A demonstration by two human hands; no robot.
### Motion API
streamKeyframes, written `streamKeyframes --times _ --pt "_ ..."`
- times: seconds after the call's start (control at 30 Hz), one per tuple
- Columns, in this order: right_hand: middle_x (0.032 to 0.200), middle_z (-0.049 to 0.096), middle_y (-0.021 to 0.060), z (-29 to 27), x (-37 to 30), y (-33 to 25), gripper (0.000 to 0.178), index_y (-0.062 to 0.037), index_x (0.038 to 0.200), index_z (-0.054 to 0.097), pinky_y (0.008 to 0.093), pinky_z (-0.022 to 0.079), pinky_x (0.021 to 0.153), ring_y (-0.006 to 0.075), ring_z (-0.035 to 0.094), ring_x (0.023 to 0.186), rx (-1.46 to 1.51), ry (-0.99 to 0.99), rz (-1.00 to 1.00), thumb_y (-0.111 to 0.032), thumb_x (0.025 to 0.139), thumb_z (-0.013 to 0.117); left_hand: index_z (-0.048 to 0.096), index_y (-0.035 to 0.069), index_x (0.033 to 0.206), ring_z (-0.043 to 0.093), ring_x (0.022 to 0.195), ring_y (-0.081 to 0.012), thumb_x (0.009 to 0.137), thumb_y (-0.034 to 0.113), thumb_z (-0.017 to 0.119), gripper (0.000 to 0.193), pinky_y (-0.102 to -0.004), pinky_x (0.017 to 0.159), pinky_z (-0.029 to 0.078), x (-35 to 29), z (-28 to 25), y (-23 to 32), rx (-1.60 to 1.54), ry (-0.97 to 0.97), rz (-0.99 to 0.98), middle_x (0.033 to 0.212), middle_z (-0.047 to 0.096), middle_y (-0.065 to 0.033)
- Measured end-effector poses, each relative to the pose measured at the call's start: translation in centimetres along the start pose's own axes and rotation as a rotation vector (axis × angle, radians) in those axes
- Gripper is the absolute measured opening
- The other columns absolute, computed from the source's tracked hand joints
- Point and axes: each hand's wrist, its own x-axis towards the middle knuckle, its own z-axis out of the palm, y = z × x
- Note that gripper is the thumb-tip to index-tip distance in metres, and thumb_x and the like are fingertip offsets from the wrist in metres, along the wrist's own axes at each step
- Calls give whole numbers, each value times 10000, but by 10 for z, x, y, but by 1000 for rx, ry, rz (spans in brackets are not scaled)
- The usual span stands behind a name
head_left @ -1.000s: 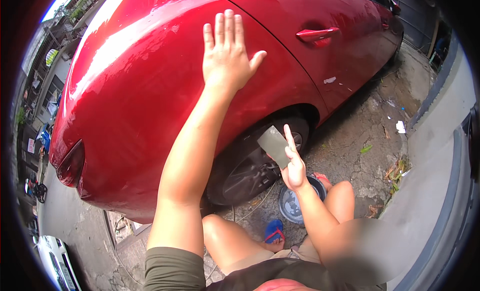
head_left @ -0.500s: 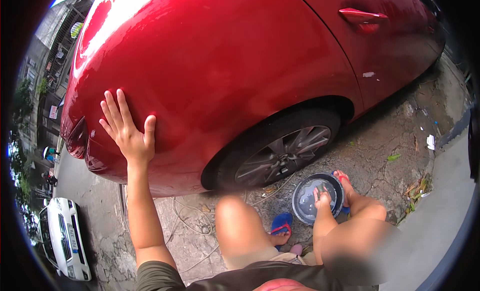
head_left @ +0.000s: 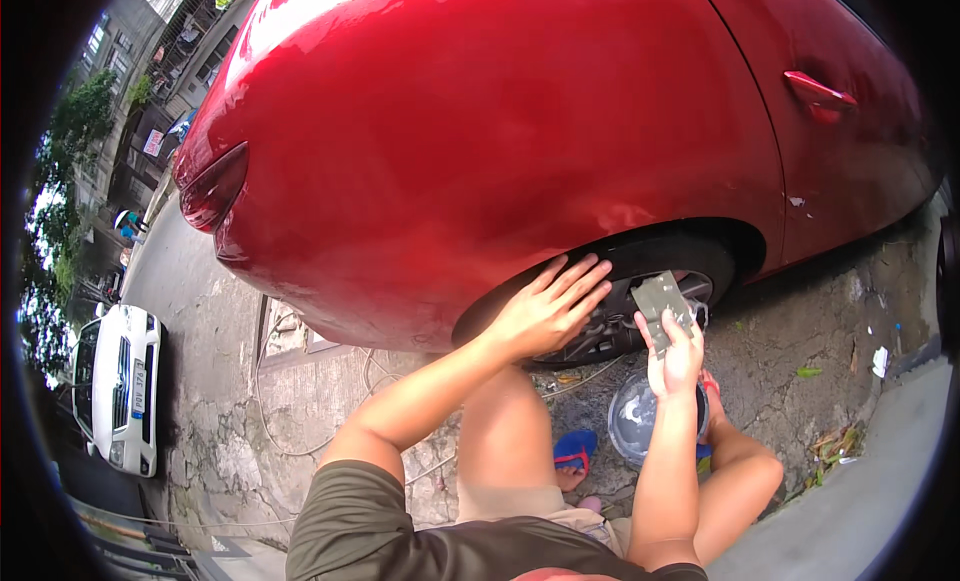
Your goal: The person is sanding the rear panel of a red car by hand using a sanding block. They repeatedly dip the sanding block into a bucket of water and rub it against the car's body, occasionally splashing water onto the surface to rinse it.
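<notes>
My left hand (head_left: 548, 309) is open, palm down, its fingers stretched across the wheel arch edge of a red car (head_left: 480, 131). Whether the fingertips touch the bodywork I cannot tell. Raised in front of the wheel (head_left: 690, 281), my right hand (head_left: 675, 356) pinches a wet, grey-green rectangular sheet of sandpaper (head_left: 660, 303). Water glistens beside the sheet. Below that hand stands a dark round basin (head_left: 630, 421) of cloudy water, partly hidden by my right forearm.
A thin hose or cord (head_left: 300, 451) loops over the cracked concrete. My feet, in blue-and-red flip-flops (head_left: 574, 447), flank the basin. A grey concrete ledge (head_left: 870, 461) runs along the right. A white car (head_left: 118, 391) stands at the left; dry leaves (head_left: 835, 446) lie near the ledge.
My left hand has left the rear side panel and moved right to the wheel arch. My right hand has risen out of the basin with the sandpaper. The view has shifted.
</notes>
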Motion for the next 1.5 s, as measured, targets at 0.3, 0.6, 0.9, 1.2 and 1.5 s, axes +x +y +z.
streamKeyframes --times 0.3,0.6,0.9,1.2,1.5 --pt "1306 659 165 182 -42 -106 417 35 1457 516 483 590 1034 248 683 1174 -193 -395 -328 -28 1045 515 484 199 1557 315 1561 -294 965 526 627 691 -535 1271 247 113 -158 -155 408 223 63 1674 373 -90" --pt "1388 560 194 -202 15 109 430 3 1415 531 551 623 983 372 624 1187 28 677 400 43 999 430 357 195 1637 252 1588 -300 983 605 570 800 -546 1282 180 2 -207 -236 553 362 -428 1704 316 -97" --pt "1356 608 155 -419 20 193 392 -148 1457 531 438 632 920 307 663 1135 124 1060 482 -112 1093 391 316 103 1654 140 1610 -400 951 730 515 963 -572 1271 48 -58 -119 -144 470 360 -556 1727 220 -196" --pt "1392 591 195 -202 53 20 479 -18 1493 469 483 612 1021 343 646 1216 155 776 -103 -13 1028 356 357 110 1638 157 1605 -410 957 678 553 909 -592 1271 44 -67 -123 -144 477 329 -543 1721 237 -199" --pt "1475 564 223 255 142 -208 459 -7 1442 580 423 429 1154 377 519 1396 -1141 86 -1673 -259 1060 562 507 220 1561 324 1561 -267 920 563 674 746 -510 1287 163 -80 -146 -170 396 338 -386 1674 390 -66"
